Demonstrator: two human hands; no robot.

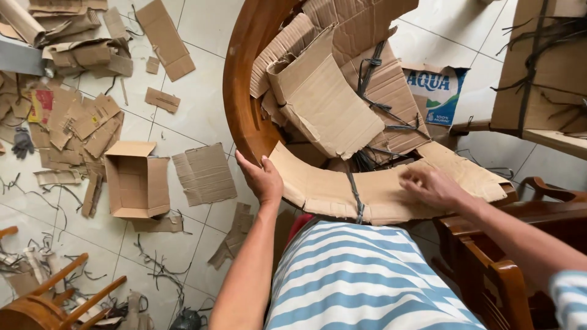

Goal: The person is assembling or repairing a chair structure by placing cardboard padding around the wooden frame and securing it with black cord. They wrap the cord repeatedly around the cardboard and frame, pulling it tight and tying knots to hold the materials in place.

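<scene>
head view: the curved cardboard strip (373, 189) wraps the round wooden frame's (244, 91) near rim, long axis running left-right, with the left hand (262, 178) clasping its left end and the right hand (431, 185) pinching its right part.

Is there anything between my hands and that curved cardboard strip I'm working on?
No. Left hand grips the strip at its left end by the wooden frame; right hand rests on it. A black strap crosses between them.
</scene>
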